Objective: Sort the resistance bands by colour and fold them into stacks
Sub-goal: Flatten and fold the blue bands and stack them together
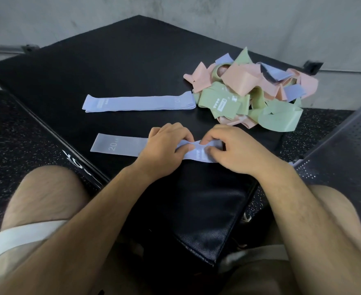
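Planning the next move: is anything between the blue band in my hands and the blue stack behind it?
Nothing visible: only bare mat separates the held band from the blue stack; the mixed pile sits off right.

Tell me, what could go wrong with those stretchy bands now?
1. The left hand and right hand only pinch one end of the blue band; it might slip and spring out of shape.
2. The mixed pile sits right against the end of the blue stack; pink or green bands could slide onto it.
3. A green band seems to hang over the edge of the black platform and may drop off.
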